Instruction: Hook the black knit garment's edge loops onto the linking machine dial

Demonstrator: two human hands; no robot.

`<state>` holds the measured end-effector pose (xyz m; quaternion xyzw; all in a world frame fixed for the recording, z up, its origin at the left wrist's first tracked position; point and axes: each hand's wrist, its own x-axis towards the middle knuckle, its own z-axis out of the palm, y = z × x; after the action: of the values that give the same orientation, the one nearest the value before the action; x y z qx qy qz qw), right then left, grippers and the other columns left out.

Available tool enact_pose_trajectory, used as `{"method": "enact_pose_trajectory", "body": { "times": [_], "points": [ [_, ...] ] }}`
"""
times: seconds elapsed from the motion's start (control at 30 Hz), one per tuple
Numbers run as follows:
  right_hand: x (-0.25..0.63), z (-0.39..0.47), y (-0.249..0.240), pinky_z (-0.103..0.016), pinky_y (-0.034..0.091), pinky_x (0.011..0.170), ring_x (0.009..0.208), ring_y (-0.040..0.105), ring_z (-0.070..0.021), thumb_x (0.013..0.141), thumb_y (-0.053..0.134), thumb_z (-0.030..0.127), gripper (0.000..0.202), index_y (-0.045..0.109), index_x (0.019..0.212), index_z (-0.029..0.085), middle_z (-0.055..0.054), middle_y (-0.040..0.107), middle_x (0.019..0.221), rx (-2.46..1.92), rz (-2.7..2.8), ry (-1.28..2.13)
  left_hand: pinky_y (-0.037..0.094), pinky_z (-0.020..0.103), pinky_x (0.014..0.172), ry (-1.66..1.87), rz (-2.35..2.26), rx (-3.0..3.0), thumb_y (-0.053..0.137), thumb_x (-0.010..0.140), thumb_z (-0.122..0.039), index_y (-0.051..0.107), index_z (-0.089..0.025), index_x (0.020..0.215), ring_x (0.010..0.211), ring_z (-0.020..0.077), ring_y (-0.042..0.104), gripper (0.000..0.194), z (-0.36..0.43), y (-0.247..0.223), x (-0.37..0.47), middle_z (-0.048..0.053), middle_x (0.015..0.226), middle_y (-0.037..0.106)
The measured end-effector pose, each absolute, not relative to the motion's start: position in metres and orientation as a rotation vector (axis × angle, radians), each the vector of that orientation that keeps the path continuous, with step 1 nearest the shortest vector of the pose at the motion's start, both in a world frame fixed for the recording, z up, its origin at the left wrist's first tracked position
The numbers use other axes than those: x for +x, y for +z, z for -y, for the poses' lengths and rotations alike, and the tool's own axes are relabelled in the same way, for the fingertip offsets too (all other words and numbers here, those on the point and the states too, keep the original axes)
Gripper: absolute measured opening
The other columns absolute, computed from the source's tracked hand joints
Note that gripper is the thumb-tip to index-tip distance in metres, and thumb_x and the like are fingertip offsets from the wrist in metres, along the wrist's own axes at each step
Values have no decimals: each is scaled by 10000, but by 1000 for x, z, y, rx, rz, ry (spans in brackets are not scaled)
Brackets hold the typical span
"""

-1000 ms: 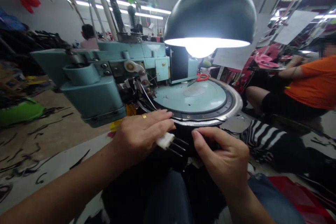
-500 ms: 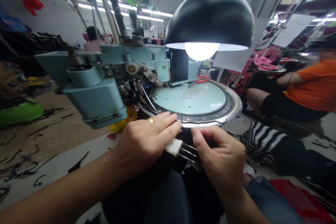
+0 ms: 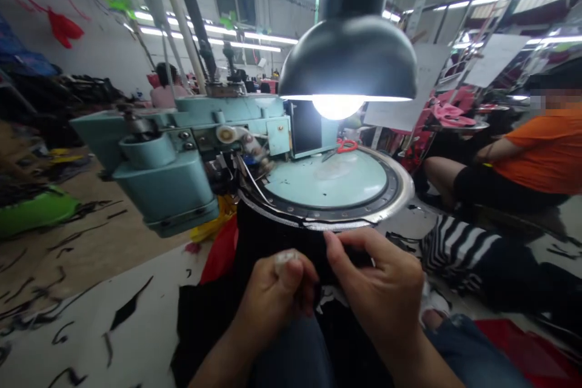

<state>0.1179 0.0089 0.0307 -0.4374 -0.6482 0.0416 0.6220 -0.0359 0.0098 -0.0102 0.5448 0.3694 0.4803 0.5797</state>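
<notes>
A pale green machine (image 3: pixel 170 176) carries a round plate (image 3: pixel 327 182) ringed by a toothed metal rim. Black fabric (image 3: pixel 259 236) hangs from the front of this rim. My right hand (image 3: pixel 377 279) pinches the fabric's upper edge just below the teeth. Lower and to the left, my left hand (image 3: pixel 284 285) is curled closed around a white-handled tool (image 3: pixel 286 256); its prongs are hidden from view. Red scissors (image 3: pixel 347 145) lie at the back of the plate, under a black lamp (image 3: pixel 348 60) that is lit.
A person in an orange top (image 3: pixel 541 148) sits at the right. Striped fabric (image 3: pixel 459 248) lies nearer on that side. Black scraps cover the pale surface (image 3: pixel 150 315) and floor at left. Farther back is a person in pink (image 3: pixel 166 96).
My left hand has drawn back from the rim toward my lap and curled closed, with the tool turned and its prongs no longer showing. The view has shifted slightly.
</notes>
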Motion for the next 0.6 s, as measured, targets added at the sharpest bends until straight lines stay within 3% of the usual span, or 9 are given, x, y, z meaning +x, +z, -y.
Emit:
{"method": "enact_pose_trajectory", "body": {
  "times": [0.17, 0.27, 0.4, 0.6],
  "points": [
    [124, -9, 20, -191, 468, 513, 482, 596, -89, 834, 732, 222, 104, 704, 737, 198, 55, 670, 606, -1087, 1467, 152, 379, 183, 394, 1069, -884, 1185, 776, 609, -724, 684, -100, 701, 408, 96, 523, 638, -47, -4, -41, 38, 540, 616],
    [131, -6, 15, -181, 461, 456, 483, 606, -99, 813, 749, 223, 31, 728, 811, 200, 47, 694, 638, -1110, 1491, 290, 336, 166, 373, 1142, -988, 1199, 769, 666, -681, 689, -106, 703, 394, 86, 516, 582, -41, -1, -45, 42, 543, 631],
    [130, -4, 22, -175, 517, 591, 627, 679, -108, 835, 728, 188, 47, 756, 854, 221, 37, 750, 766, -1013, 1507, 224, 361, 173, 376, 1128, -1017, 1220, 734, 722, -668, 711, -116, 742, 384, 86, 508, 552, -25, -1, -42, 30, 523, 623],
    [122, -11, 25, -189, 505, 593, 521, 610, -88, 836, 738, 199, 92, 717, 747, 197, 49, 691, 643, -1067, 1421, 77, 343, 164, 375, 1096, -1052, 1309, 712, 738, -677, 698, -108, 672, 378, 78, 503, 573, -33, 1, -31, 36, 509, 621]
  ]
}}
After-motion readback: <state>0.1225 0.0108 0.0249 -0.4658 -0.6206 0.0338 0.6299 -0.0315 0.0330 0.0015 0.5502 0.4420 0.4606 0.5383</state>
